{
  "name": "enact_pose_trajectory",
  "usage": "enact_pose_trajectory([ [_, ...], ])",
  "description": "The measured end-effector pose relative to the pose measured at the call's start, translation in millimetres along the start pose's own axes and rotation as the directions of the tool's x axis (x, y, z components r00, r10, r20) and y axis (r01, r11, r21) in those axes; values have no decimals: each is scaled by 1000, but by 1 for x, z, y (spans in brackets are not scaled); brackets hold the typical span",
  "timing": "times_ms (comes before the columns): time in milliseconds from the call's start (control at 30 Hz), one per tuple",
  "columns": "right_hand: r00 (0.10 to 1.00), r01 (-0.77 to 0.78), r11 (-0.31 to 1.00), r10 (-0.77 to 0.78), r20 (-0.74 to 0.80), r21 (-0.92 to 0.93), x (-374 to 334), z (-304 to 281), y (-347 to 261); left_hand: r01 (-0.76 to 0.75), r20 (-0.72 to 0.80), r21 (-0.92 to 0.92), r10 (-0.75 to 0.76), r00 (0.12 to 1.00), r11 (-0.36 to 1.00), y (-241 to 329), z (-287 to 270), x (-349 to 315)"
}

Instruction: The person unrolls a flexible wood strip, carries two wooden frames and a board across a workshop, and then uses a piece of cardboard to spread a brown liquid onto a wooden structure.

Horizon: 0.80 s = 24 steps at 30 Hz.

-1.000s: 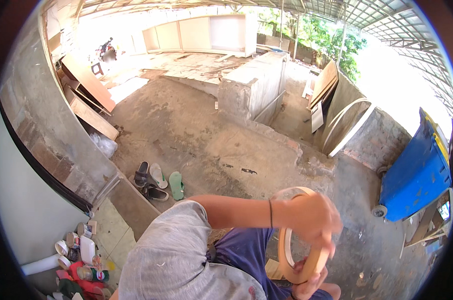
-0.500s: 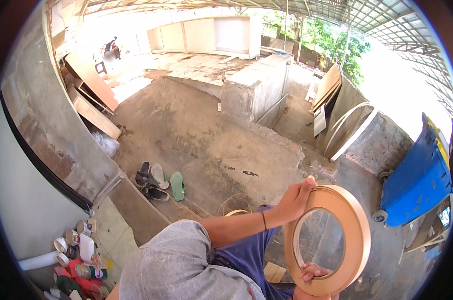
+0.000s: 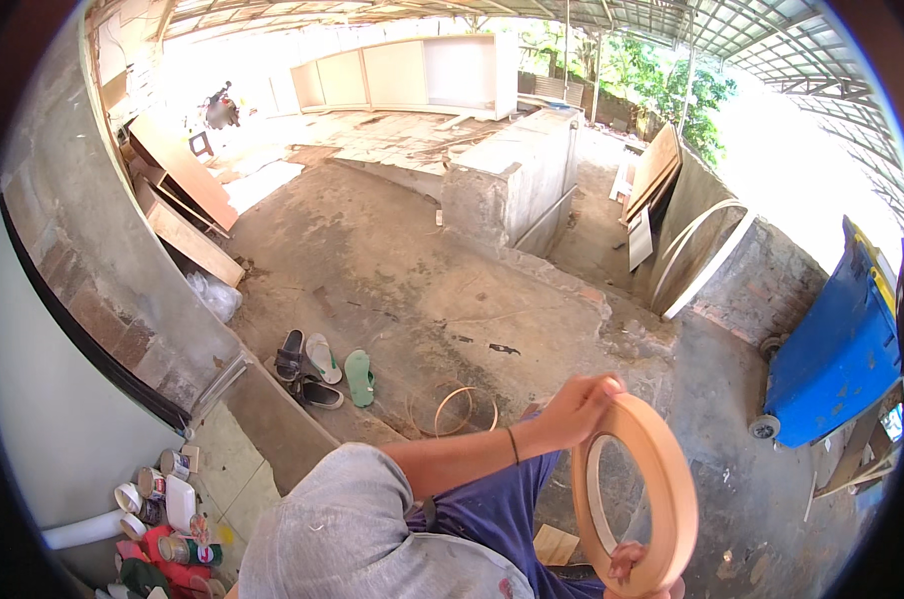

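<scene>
A large ring-shaped roll of light wood-coloured edge banding (image 3: 671, 479) stands upright on its edge in front of me, to the right of my knee. My left hand (image 3: 582, 407), with a dark band on the wrist, is closed on the roll's upper rim. At the bottom, my right hand (image 3: 629, 564) holds the lower rim, its fingers curled through the ring's hole; the rest of that hand is mostly hidden behind the roll. A thin loop of similar strip (image 3: 467, 407) shows on the floor beyond my left forearm.
Sandals (image 3: 360, 377) lie on the concrete left of centre. Tins and jars (image 3: 177, 464) crowd the lower left corner. A blue wheeled bin (image 3: 836, 344) stands at right. A low concrete wall (image 3: 512, 180), leaning boards (image 3: 651, 175) and a long pale cabinet (image 3: 402, 75) are farther off.
The roll has turned so its face shows narrower and its outer band wider, and it has shifted slightly left and down. Both hands keep hold. More of the loop on the floor shows.
</scene>
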State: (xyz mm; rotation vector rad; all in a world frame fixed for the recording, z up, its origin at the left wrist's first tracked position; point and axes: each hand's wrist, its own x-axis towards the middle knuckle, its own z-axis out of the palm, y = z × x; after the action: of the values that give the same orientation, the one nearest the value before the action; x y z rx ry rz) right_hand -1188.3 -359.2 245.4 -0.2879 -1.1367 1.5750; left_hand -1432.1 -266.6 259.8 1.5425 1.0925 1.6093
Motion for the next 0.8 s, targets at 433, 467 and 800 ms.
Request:
enact_pose_trajectory([
  [433, 949, -284, 925, 234, -210, -251, -10, 4, 29, -752, 661, 355, 420, 622, 555, 85, 1, 17],
  [467, 954, -292, 885, 244, -173, -363, -9, 2, 26, -804, 754, 324, 377, 538, 498, 91, 6, 14],
  [800, 992, -127, 975, 123, -33, -181, 4, -10, -6, 228, -132, -295, -275, 952, 928, -18, 2, -27],
])
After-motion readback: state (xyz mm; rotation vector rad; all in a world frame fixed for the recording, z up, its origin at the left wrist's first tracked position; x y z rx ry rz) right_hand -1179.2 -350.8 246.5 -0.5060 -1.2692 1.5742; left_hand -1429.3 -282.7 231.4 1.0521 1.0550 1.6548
